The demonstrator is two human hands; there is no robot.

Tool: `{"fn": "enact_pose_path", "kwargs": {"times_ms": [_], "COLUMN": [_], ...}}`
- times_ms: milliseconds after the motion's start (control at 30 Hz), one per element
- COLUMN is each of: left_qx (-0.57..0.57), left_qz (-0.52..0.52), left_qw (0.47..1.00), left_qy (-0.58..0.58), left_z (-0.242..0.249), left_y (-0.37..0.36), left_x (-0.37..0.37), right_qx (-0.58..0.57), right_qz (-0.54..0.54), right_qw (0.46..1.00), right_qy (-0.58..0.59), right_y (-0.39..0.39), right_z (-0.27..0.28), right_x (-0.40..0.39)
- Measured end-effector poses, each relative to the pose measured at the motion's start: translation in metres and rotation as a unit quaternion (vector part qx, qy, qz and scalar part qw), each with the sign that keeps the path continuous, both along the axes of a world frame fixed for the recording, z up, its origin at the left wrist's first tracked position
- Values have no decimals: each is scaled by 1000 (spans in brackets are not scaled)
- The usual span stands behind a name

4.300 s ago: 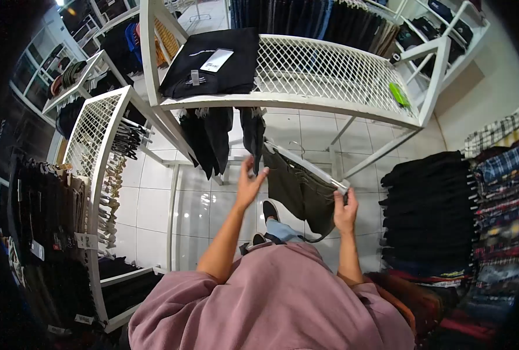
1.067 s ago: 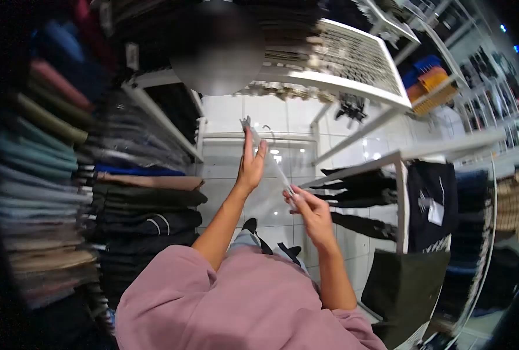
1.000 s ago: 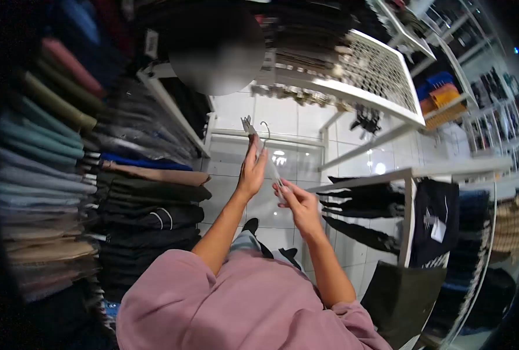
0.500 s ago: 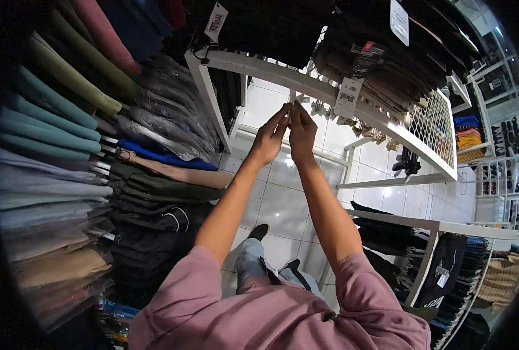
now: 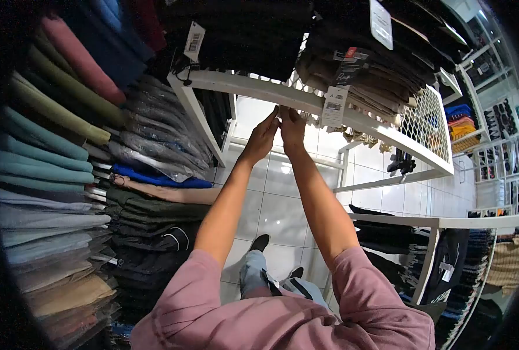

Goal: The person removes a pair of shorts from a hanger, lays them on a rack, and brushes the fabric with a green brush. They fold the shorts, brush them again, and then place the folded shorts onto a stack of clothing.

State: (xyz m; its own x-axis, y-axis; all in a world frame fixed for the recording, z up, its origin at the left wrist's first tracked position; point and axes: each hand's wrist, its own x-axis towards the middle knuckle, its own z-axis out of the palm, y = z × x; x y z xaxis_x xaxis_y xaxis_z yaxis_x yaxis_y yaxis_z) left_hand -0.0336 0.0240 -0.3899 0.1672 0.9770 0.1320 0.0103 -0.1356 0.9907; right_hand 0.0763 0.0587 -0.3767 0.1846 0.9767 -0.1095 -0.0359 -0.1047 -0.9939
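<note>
My left hand (image 5: pixel 261 137) and my right hand (image 5: pixel 292 129) are raised close together just under the front bar of a white rack (image 5: pixel 259 88). The fingers of both hands are bent and point up towards the bar; their tips are partly hidden beneath it. Whether anything small is between them I cannot make out. Right of my hands, a white price tag (image 5: pixel 334 106) hangs from folded brown trousers (image 5: pixel 370 79) on the rack. Behind the bar, metal clips (image 5: pixel 361 139) hang in a row.
Stacked folded clothes (image 5: pixel 44 169) and plastic-wrapped garments (image 5: pixel 157 125) fill the left side. A lower white rack (image 5: pixel 434 222) with dark clothes stands at the right. White floor tiles (image 5: pixel 280 219) show between the racks. Shelves with sunglasses (image 5: pixel 498 166) are at the far right.
The view has shifted, so the rack and tags sit lower and further left. Both my hands have come nearer to the bar, their fingertips now partly under it.
</note>
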Motion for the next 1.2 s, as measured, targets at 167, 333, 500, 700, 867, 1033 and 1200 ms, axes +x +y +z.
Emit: {"fn": "enact_pose_path", "kwargs": {"times_ms": [167,333,500,700,867,1033,1200], "left_qx": [-28,-169,-261,-124,-39,-46,-42], "left_qz": [58,-47,-220,-510,-612,-686,-745], "left_qw": [996,983,939,843,780,722,659], "left_qy": [63,-52,-46,116,126,79,97], "left_z": [-15,-27,-39,21,51,73,91], "left_y": [-46,-157,-257,-300,-326,-412,-518], "left_x": [3,31,104,185,258,314,338], "right_qx": [30,-28,-109,-61,-15,-39,-52], "right_qz": [29,5,-84,-373,-518,-624,-706], "right_qw": [999,999,989,906,784,672,475], "right_qy": [9,18,-61,-189,-342,-397,-522], "right_y": [-59,-224,-374,-488,-583,-703,-823], "right_z": [-27,-23,4,58,117,136,134], "right_x": [14,73,161,244,257,252,269]}}
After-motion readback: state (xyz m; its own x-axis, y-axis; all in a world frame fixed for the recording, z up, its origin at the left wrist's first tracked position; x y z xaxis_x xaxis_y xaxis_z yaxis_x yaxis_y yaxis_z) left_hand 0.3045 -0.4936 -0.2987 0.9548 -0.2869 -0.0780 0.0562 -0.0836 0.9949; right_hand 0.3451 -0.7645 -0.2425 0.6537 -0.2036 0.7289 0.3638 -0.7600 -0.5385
